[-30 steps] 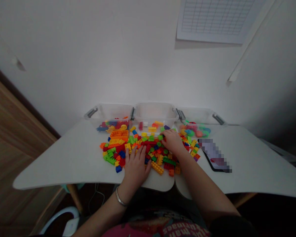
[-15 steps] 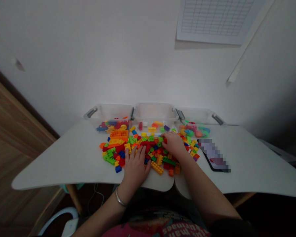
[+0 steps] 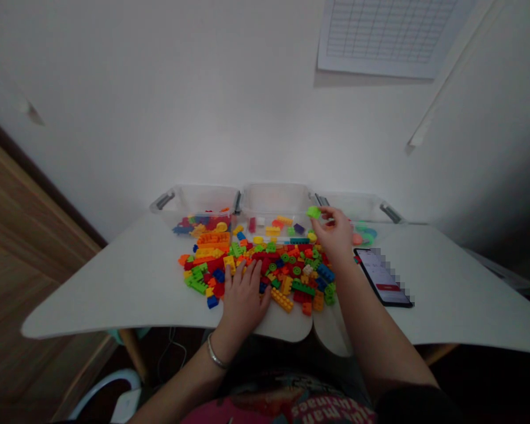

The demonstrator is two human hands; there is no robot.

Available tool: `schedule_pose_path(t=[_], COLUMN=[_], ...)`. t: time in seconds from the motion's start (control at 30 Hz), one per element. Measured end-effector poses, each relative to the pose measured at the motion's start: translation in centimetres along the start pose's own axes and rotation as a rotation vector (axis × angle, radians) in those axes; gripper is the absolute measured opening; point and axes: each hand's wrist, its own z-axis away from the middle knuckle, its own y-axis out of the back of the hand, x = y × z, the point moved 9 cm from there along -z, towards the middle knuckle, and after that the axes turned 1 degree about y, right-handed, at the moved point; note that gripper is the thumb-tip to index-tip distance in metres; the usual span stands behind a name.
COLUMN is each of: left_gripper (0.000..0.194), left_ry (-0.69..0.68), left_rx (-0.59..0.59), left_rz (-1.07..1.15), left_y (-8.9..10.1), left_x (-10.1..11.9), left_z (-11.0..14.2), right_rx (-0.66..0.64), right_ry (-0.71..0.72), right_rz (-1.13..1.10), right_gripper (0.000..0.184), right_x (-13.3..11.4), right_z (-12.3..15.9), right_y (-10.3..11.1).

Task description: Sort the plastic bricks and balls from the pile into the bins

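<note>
A green piece [image 3: 313,212] was pinched in the right grip [image 3: 334,229], held clear above the 1 o'clock edge of the brick pile [image 3: 276,277], while the left grip [image 3: 242,300] was spread against its 6 o'clock edge.

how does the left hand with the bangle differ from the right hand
The left hand lies flat on the near edge of the multicoloured plastic brick pile; the right hand is raised beyond it by the clear plastic bins. It pinches a green round piece; the left shows nothing held. The left wrist wears a silver bangle; the right wrist is bare. Both are ungloved.
</note>
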Motion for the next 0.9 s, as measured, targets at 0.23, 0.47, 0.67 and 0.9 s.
schedule_pose_path(t=[0.23, 0.47, 0.67, 0.9], left_gripper=[0.056, 0.057, 0.056, 0.056], left_ry=[-0.001, 0.003, 0.000, 0.006], left_rx=[0.012, -0.006, 0.015, 0.006], left_rz=[-0.001, 0.001, 0.008, 0.007], left_y=[0.1, -0.1, 0.0, -0.1], left_x=[0.0, -0.1, -0.1, -0.1], left_z=[0.0, -0.1, 0.0, 0.0], right_rx=[0.054, -0.199, -0.333, -0.325], right_ry=[-0.095, -0.071, -0.055, -0.028], right_rz=[-0.113, 0.093, 0.433, 0.436], right_gripper=[0.039, 0.036, 0.033, 0.031], right_x=[0.4, -0.4, -0.4, -0.5], right_z=[-3.8, -5.8, -5.0, -4.7], right_y=[-0.9, -5.0, -6.6, -6.7])
